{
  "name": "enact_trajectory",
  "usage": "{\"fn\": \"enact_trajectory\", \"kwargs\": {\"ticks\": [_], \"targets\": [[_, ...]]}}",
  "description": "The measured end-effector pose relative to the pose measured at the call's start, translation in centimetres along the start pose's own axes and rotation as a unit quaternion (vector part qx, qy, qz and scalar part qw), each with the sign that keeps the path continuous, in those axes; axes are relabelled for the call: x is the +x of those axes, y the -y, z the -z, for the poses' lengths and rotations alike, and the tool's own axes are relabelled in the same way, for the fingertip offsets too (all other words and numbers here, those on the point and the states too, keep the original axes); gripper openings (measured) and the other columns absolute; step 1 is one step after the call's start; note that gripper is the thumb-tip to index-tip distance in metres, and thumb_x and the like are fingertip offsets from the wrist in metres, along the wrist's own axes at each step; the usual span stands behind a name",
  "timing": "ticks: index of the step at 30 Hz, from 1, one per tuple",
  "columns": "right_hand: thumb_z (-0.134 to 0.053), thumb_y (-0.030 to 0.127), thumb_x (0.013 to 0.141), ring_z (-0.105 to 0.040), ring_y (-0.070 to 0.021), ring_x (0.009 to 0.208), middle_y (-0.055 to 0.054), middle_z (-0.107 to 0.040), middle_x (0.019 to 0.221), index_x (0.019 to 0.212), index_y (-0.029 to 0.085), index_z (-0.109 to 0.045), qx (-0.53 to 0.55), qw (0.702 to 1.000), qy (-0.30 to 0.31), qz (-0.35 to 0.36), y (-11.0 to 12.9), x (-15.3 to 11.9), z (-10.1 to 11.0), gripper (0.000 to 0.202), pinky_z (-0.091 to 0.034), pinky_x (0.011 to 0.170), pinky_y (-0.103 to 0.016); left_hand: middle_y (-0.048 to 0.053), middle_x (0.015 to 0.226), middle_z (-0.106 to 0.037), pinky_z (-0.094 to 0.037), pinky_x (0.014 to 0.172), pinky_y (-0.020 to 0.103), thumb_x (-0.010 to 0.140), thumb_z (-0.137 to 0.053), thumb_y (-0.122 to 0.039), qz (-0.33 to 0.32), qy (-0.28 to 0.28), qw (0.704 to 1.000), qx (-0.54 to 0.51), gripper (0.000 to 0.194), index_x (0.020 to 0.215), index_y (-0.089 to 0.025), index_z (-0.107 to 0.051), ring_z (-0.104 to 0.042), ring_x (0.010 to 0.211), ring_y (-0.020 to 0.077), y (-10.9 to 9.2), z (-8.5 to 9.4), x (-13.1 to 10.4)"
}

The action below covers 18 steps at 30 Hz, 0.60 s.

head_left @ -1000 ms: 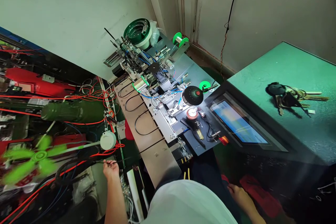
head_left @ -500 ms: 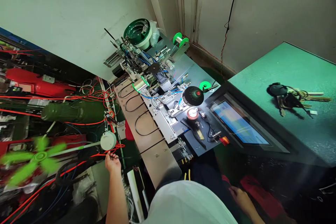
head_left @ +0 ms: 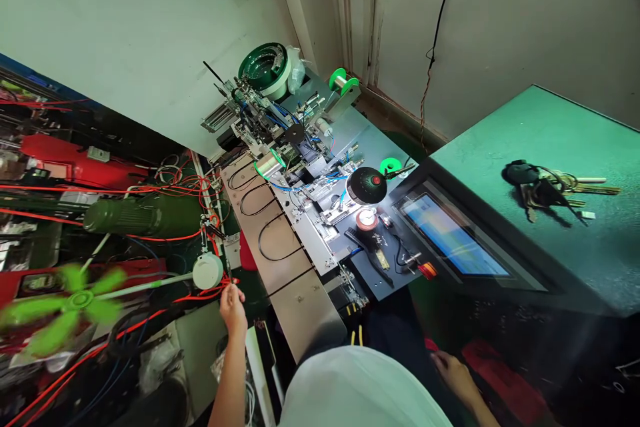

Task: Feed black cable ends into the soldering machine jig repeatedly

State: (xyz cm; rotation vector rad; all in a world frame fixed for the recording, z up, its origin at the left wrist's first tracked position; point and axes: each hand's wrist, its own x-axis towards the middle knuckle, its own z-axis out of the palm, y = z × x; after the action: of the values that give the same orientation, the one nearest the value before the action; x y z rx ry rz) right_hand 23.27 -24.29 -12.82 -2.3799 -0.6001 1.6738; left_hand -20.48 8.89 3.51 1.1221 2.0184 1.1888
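My left hand (head_left: 233, 307) is raised at the left of the bench with its fingers closed in a pinch. A thin dark stick-like tool (head_left: 229, 271) points up from the fingertips; its exact kind is too small to tell. Close beside the hand is the round white head (head_left: 207, 271) of a small fan. Low on the right, my right hand (head_left: 456, 375) hangs in shadow beside my lap, near a red seat (head_left: 500, 373). Its fingers are dim and partly hidden. In front of me stands an assembly machine (head_left: 300, 153), with a black lamp shade (head_left: 367, 185) over its lit work spot.
A touch screen (head_left: 457, 233) is at the right, by a green tabletop (head_left: 565, 140) with a bunch of keys (head_left: 545, 187). Green fan blades (head_left: 77, 300) spin at the left, near red hoses (head_left: 185, 233). A green feeder bowl (head_left: 265, 70) stands at the back.
My left hand has shifted right, away from the fan head, and the thin tool has swung from pointing right to pointing up. My right hand has hardly moved. The view has shifted slightly.
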Motion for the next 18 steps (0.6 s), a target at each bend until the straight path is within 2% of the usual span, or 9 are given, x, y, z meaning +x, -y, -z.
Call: {"fn": "enact_trajectory", "kwargs": {"ticks": [2, 5, 7, 9, 11, 14, 18], "targets": [[-0.035, 0.039, 0.083, -0.069, -0.024, 0.062, -0.006, -0.065, 0.061, 0.063, 0.023, -0.059, 0.013, 1.0, 0.007, -0.015, 1.2, 0.5, -0.1, 0.036, -0.052, 0.058, -0.029, -0.003, 0.061, -0.052, -0.04, 0.055, 0.025, 0.072, -0.059, -0.065, -0.019, 0.042, 0.998, 0.052, 0.051, 0.089, -0.016, -0.059, -0.048, 0.054, 0.0115, 0.9, -0.4, -3.1], [-0.03, 0.046, 0.087, -0.068, -0.0218, 0.067, -0.006, -0.067, 0.068, 0.064, 0.021, -0.058, 0.014, 1.0, 0.01, -0.021, 3.0, 1.6, -0.5, 0.044, -0.05, 0.057, -0.027, 0.001, 0.063, -0.059, -0.046, 0.06, 0.029, 0.074, -0.057, -0.066, -0.039, 0.105, 0.986, 0.121, 0.049, 0.084, -0.018, -0.061, -0.057, 0.058, 0.0169, 2.7, -0.9, -8.2], [-0.038, 0.05, 0.086, -0.067, -0.0226, 0.07, -0.007, -0.066, 0.067, 0.06, 0.021, -0.057, -0.003, 1.0, 0.01, -0.018, 4.0, 2.4, -1.0, 0.043, -0.049, 0.06, -0.028, 0.004, 0.066, -0.063, -0.05, 0.063, 0.032, 0.074, -0.054, -0.067, -0.051, 0.144, 0.976, 0.155, 0.049, 0.081, -0.019, -0.062, -0.062, 0.063, 0.0205, 4.1, -1.3, -10.9], [-0.052, 0.049, 0.078, -0.064, -0.0233, 0.065, -0.006, -0.061, 0.059, 0.052, 0.021, -0.053, -0.026, 0.999, 0.014, -0.016, 4.9, 3.1, -1.7, 0.038, -0.047, 0.061, -0.03, 0.008, 0.073, -0.068, -0.052, 0.069, 0.035, 0.076, -0.05, -0.068, -0.065, 0.17, 0.967, 0.179, 0.05, 0.082, -0.02, -0.062, -0.066, 0.072, 0.0239, 5.5, -1.9, -12.8], [-0.063, 0.038, 0.069, -0.06, -0.0223, 0.06, -0.004, -0.055, 0.052, 0.046, 0.021, -0.046, -0.044, 0.999, 0.016, -0.012, 5.4, 3.4, -2.4, 0.034, -0.043, 0.058, -0.031, 0.011, 0.084, -0.07, -0.053, 0.076, 0.038, 0.08, -0.045, -0.067, -0.081, 0.18, 0.96, 0.196, 0.05, 0.085, -0.02, -0.062, -0.068, 0.083, 0.0265, 6.8, -2.6, -13.7], [-0.064, 0.021, 0.061, -0.055, -0.0201, 0.057, -0.001, -0.048, 0.049, 0.043, 0.022, -0.037, -0.058, 0.998, 0.009, 0.003, 5.2, 2.7, -2.6, 0.032, -0.039, 0.058, -0.031, 0.014, 0.091, -0.07, -0.053, 0.081, 0.04, 0.086, -0.035, -0.063, -0.103, 0.18, 0.955, 0.212, 0.05, 0.087, -0.02, -0.061, -0.067, 0.09, 0.0273, 8.6, -4.0, -13.9], [-0.058, 0.019, 0.061, -0.052, -0.0183, 0.06, 0.001, -0.047, 0.052, 0.047, 0.022, -0.037, -0.063, 0.997, 0.007, 0.043, 2.6, -0.9, -0.8, 0.026, -0.04, 0.062, -0.03, 0.014, 0.088, -0.067, -0.052, 0.084, 0.042, 0.09, -0.027, -0.06, -0.13, 0.165, 0.953, 0.22, 0.051, 0.083, -0.02, -0.059, -0.066, 0.089, 0.0261, 10.4, -5.6, -13.7]]}}
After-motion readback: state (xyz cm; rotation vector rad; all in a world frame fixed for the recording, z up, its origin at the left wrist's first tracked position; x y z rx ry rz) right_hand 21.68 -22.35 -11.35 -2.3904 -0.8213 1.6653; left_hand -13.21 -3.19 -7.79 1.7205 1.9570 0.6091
